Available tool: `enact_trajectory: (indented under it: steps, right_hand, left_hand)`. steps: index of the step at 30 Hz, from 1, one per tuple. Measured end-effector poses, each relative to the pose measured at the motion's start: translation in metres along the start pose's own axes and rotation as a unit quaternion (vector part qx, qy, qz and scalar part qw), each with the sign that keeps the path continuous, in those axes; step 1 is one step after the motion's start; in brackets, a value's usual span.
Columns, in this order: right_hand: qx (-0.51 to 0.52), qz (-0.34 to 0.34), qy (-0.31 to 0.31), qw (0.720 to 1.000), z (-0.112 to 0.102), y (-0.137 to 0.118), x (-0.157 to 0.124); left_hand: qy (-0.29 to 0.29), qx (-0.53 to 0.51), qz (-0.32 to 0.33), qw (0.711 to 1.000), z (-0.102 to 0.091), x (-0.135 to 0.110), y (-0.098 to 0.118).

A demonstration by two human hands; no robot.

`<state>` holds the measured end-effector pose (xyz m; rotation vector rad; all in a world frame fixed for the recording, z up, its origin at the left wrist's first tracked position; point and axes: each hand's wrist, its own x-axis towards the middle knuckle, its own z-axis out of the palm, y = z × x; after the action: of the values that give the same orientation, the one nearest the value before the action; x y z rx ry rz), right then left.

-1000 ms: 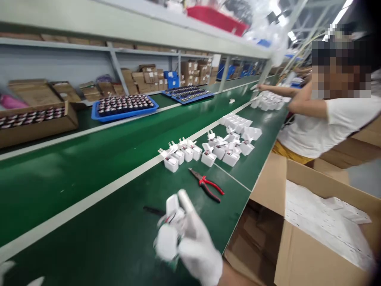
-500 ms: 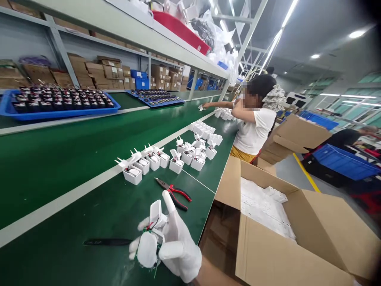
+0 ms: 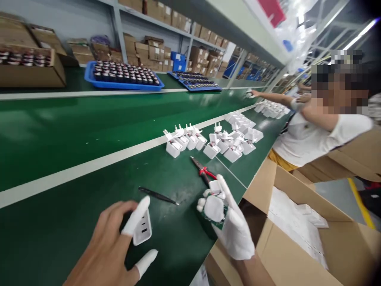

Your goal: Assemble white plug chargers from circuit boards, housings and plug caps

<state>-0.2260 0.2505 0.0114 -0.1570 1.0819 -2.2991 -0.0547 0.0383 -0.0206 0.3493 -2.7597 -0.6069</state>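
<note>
My left hand (image 3: 111, 246), bare with white finger cots, pinches a small white charger shell (image 3: 142, 231) with port slots between thumb and forefinger, low over the green bench. My right hand (image 3: 230, 224), in a white glove, is closed round a white charger part with a green circuit board (image 3: 214, 205) and a small white cap above it. Black tweezers (image 3: 158, 195) lie on the bench between my hands. Red-handled pliers (image 3: 203, 173) lie just beyond my right hand.
A cluster of open white charger housings (image 3: 208, 141) sits beyond the pliers. An open cardboard box (image 3: 297, 242) with white contents stands at the right bench edge. A person in a white shirt (image 3: 312, 131) reaches over the belt. Blue trays (image 3: 122, 75) of parts line the far side.
My left hand has come into view at the lower left holding the white shell. My right hand with its part has shifted right and slightly up in the picture as the camera turned.
</note>
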Motion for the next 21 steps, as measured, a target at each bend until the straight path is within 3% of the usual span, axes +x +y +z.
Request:
enact_trajectory:
  steps: [4, 6, 13, 18, 21]
  right_hand:
    - [0.009, 0.013, 0.009, 1.0, 0.0, 0.0, 0.002]
    - [0.016, 0.012, 0.017, 1.0, 0.004, 0.004, 0.007]
    - [-0.01, 0.0, 0.012, 1.0, 0.024, 0.007, 0.008]
    - [-0.05, -0.029, 0.025, 0.998, 0.034, -0.003, -0.006]
    - [-0.097, -0.062, 0.001, 0.993, 0.043, -0.004, -0.011]
  left_hand:
    - [-0.13, -0.088, -0.059, 0.986, -0.003, 0.012, -0.01]
    - [-0.154, -0.13, -0.081, 0.976, -0.001, 0.02, -0.004]
    - [-0.115, -0.294, -0.174, 0.933, -0.006, 0.051, 0.046]
    - [-0.089, -0.39, -0.127, 0.908, -0.005, 0.049, 0.044]
    - [-0.075, -0.419, -0.102, 0.899, -0.002, 0.043, 0.038]
